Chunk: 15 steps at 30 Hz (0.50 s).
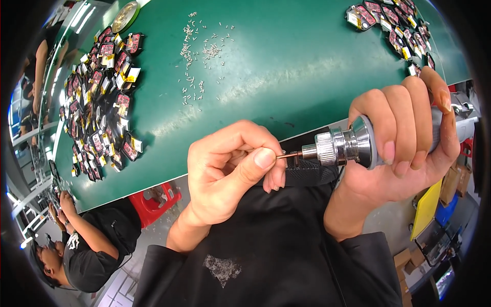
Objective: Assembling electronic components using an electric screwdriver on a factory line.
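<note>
My right hand (409, 138) grips a silver electric screwdriver (348, 146) held sideways, its thin bit pointing left. My left hand (230, 169) pinches at the bit's tip (283, 154) with thumb and fingers; whatever small part sits there is hidden by the fingertips. Both hands hover just off the near edge of a green table (286, 71), above my dark clothing. Several tiny silver screws (202, 56) lie scattered on the green surface, further away from the hands.
A heap of small black, red and yellow parts (102, 102) covers the table's left side, and another heap (394, 23) lies at the far right. A round dish (125, 15) sits at the top left. Another person in black (87, 245) sits lower left by a red stool (153, 202).
</note>
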### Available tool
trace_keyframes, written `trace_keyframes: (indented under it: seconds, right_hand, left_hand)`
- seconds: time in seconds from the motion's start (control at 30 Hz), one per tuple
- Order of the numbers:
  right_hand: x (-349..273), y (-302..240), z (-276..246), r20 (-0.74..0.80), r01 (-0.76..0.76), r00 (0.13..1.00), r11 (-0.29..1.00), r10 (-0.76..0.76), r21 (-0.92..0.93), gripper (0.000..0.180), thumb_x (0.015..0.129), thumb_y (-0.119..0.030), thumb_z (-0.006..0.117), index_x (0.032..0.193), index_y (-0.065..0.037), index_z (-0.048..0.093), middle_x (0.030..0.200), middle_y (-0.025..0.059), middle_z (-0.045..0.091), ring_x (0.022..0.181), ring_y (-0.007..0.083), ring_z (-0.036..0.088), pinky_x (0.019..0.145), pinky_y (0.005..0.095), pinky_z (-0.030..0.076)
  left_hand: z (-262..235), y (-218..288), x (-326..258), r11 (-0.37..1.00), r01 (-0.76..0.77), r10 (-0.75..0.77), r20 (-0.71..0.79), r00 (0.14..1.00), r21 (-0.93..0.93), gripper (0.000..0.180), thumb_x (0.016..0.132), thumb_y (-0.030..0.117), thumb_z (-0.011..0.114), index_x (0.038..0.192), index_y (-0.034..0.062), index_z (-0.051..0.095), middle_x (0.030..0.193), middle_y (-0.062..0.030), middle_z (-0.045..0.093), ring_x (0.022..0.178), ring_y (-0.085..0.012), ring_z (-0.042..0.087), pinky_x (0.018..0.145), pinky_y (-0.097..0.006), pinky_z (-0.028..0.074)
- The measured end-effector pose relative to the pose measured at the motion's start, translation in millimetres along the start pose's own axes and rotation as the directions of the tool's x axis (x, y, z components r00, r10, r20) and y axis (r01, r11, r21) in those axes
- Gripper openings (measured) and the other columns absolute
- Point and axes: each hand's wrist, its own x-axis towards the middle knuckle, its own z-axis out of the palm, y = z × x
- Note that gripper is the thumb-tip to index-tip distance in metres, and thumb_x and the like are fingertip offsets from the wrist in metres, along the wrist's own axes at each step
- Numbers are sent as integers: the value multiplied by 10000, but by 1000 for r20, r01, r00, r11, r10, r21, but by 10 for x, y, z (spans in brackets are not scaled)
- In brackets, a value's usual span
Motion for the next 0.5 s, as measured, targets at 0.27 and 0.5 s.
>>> trace_keyframes:
  seconds: [0.27, 0.5]
  right_hand:
    - [-20, -119, -52, 107, -39, 992, 967, 68, -250, 147, 886, -146, 481, 968, -24, 466, 516, -22, 415, 434, 101, 420, 515, 268, 391]
    - [-25, -114, -181, 100, -49, 993, 981, 69, -189, 138, 904, -143, 449, 974, -26, 472, 512, -22, 404, 428, 99, 397, 502, 269, 376]
  left_hand:
    - [36, -89, 77, 530, -401, 397, 199, 896, 748, 129, 713, -129, 632, 773, -27, 583, 657, -100, 590, 524, -215, 558, 496, -284, 435]
    - [76, -146, 32, 657, -276, 290, 102, 951, 702, 97, 747, -105, 629, 810, -40, 595, 694, -110, 607, 543, -196, 563, 513, -278, 442]
